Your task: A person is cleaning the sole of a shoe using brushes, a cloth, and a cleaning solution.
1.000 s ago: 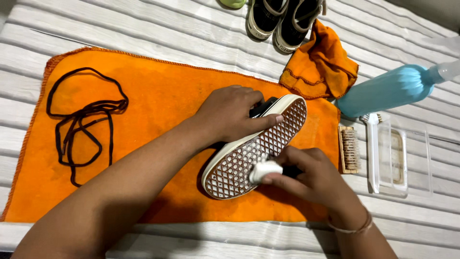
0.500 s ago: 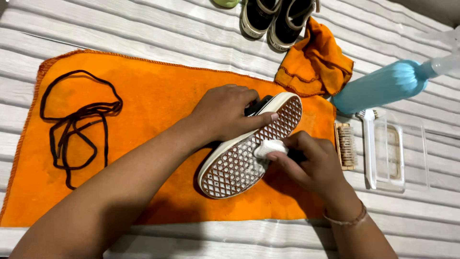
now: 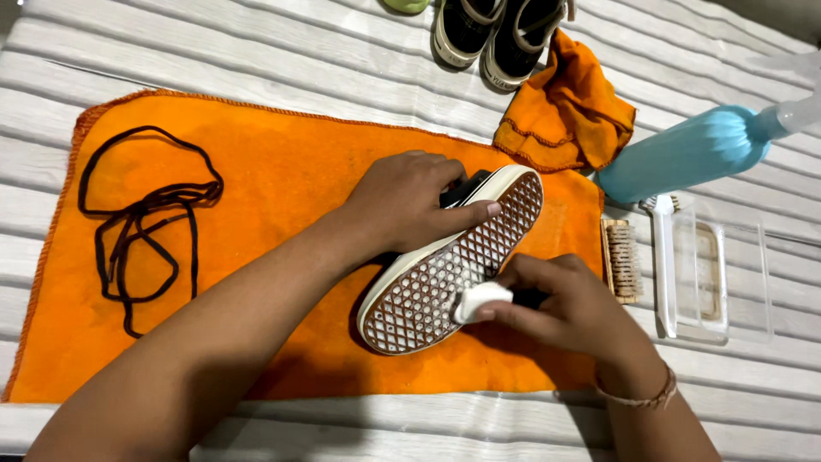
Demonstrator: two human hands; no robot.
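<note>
Mid-frame on the orange towel (image 3: pixel 282 171), the shoe (image 3: pixel 453 265) is gripped sole-up by the left hand (image 3: pixel 406 201); a white sponge (image 3: pixel 481 301) is pinched in the right hand (image 3: pixel 569 312). Small firm strokes are probably best, shoe kept steady.

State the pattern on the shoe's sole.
A waffle grid on the sole, seen in the head view.

black laces (image 3: pixel 141 224), crumpled orange cloth (image 3: pixel 566 115), blue bottle (image 3: pixel 684 152), brush (image 3: pixel 621 259), pair of shoes (image 3: pixel 500 30)
</note>
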